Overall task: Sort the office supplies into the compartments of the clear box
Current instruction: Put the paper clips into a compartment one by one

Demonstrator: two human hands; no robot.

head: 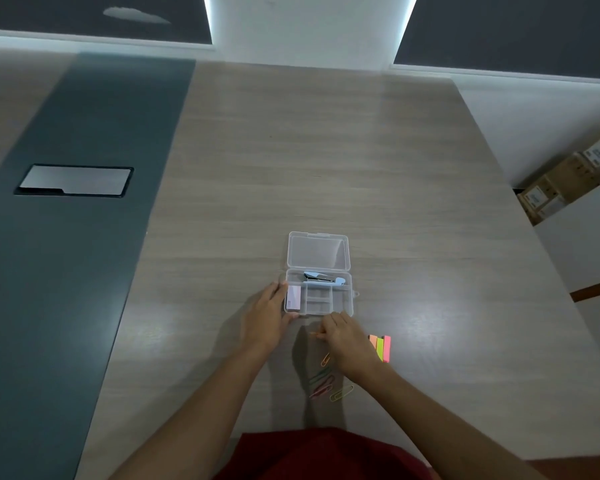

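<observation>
The clear box [347,304] lies open on the wooden table, its lid [318,251] folded back. A pale blue stapler [323,277] lies in the long rear compartment and a small pink staple box [293,298] fills the left one. My left hand [265,315] rests against the box's left side. Just in front of the box, my right hand [343,341] pinches an orange paper clip [315,334] against the table. Several coloured paper clips [326,382] lie below that hand. Coloured sticky tabs [383,348] lie to its right.
A dark grey strip with a metal cable hatch [75,180] runs down the table's left part. The table's right edge [520,216] slants away; cardboard cartons [568,178] sit on the floor beyond it. My red shirt [319,455] shows at the near edge.
</observation>
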